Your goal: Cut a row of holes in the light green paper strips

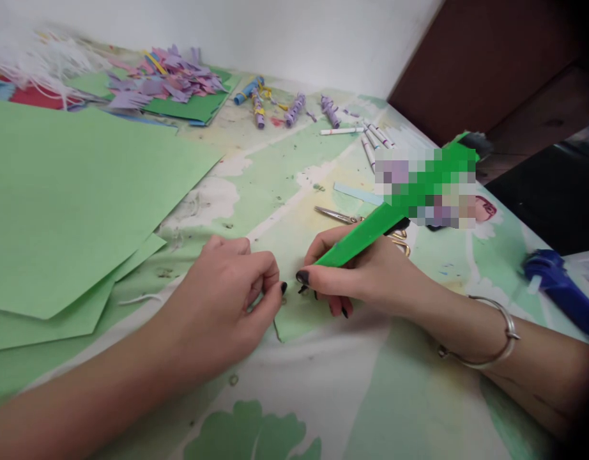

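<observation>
My right hand (pixel 356 268) grips a long, flat-sided bright green stick (pixel 366 236) like a pen, slanting up to the right. A small dark tip shows below my fingers, but what kind of tool it is I cannot tell. My left hand (pixel 232 294) rests beside it, fingers curled and thumb pressed toward the forefinger; anything pinched there is too small to make out. Between and below the hands lies a pale green patch (pixel 299 322), perhaps paper, with a thin dark curl at its edge. Partly hidden behind my right hand are scissors (pixel 335 214) with gold-coloured handles.
Large light green sheets (pixel 84 211) cover the left. Behind lie cut purple and pink paper scraps (pixel 174 76), rolled paper pieces (pixel 294 110) and several white markers (pixel 371 137). A blue tool (pixel 563 287) lies at right. A blurred patch hides things beyond the green stick.
</observation>
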The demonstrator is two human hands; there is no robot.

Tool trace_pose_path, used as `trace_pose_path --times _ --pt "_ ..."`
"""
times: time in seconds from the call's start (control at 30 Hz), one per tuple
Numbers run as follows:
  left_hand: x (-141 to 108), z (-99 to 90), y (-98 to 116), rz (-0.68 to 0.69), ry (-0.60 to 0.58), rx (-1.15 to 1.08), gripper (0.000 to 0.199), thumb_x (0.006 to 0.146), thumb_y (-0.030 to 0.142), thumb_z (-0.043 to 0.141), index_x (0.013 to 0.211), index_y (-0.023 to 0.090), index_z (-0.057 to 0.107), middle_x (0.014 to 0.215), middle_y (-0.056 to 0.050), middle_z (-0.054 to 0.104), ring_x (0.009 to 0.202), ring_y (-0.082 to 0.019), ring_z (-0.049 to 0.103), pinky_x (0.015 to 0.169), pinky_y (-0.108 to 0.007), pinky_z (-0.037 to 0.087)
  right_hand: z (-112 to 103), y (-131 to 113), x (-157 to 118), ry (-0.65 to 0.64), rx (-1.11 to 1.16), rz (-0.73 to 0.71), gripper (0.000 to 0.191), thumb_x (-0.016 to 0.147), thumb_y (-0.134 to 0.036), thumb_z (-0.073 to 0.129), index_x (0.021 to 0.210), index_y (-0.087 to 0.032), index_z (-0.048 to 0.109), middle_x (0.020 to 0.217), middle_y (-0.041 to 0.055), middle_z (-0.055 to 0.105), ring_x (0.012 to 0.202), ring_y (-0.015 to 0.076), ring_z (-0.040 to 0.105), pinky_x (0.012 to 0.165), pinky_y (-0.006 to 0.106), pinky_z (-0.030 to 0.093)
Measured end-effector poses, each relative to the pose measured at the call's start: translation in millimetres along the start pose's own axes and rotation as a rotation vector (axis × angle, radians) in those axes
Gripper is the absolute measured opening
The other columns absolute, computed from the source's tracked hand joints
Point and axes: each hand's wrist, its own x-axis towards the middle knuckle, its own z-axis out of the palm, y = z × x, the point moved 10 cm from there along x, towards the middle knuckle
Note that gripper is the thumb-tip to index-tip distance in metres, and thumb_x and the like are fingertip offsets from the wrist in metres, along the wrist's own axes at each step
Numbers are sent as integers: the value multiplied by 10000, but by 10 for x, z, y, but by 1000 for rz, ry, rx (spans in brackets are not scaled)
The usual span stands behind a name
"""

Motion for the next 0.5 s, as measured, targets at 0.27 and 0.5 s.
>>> trace_pose_path --times 0.27,0.5 --pt "-27 35 13 31 -1 33 238 841 258 426 608 207 436 512 23 397 569 -157 383 602 -338 245 -2 40 -42 66 142 -67 147 689 -231 691 627 -174 570 469 -40 572 366 82 523 344 165 405" --pt "-18 28 26 40 -7 22 233 837 241 427 607 204 433 505 24 383 567 -160 388 592 -327 242 -16 36 -33 53 145 -71 124 709 -237 669 641 -174 587 502 -27 596 394 89 550 364 170 429"
